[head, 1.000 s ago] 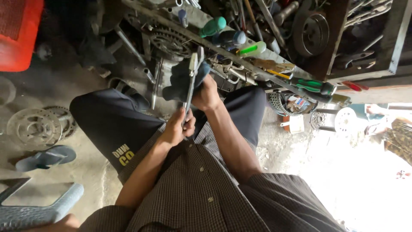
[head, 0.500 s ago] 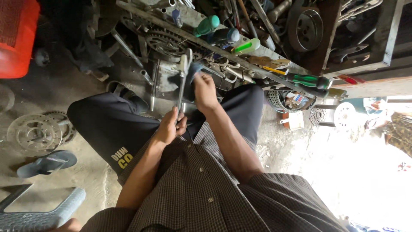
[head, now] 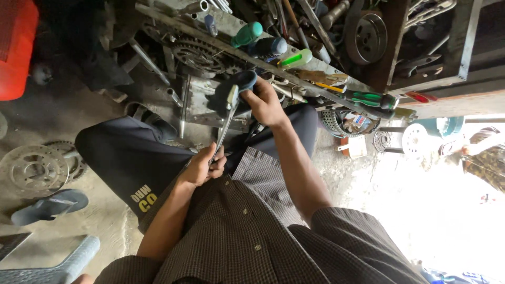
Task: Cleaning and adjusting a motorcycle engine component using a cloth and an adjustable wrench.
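Head view. I see my left hand (head: pixel 202 167) closed around the lower end of a long metal wrench (head: pixel 225 123), close to my lap. The wrench runs upward from this grip, tilted slightly right, and its upper end meets a dark blue cloth (head: pixel 231 90). My right hand (head: pixel 265 102) is closed on that cloth, fingers wrapped over its right side, so the cloth sits bunched around the wrench head. Both hands are well apart along the tool's length.

Just behind the cloth lies a grey engine casing (head: pixel 197 97) with a toothed sprocket (head: pixel 197 52) on it. Above it, a cluttered bench (head: pixel 336 71) carries a teal-handled tool (head: pixel 247 34), a green bottle (head: pixel 295 59) and a green-handled screwdriver (head: pixel 368 98). A round metal pulley (head: pixel 368 37) rests farther back.

On the floor to the left lie a flat sprocket disc (head: pixel 32 171) and a dark sandal (head: pixel 50 206), near each other. A red crate (head: pixel 16 47) stands at the upper left edge. My dark trousers (head: pixel 126 158) and checked shirt (head: pixel 247 236) fill the lower centre.
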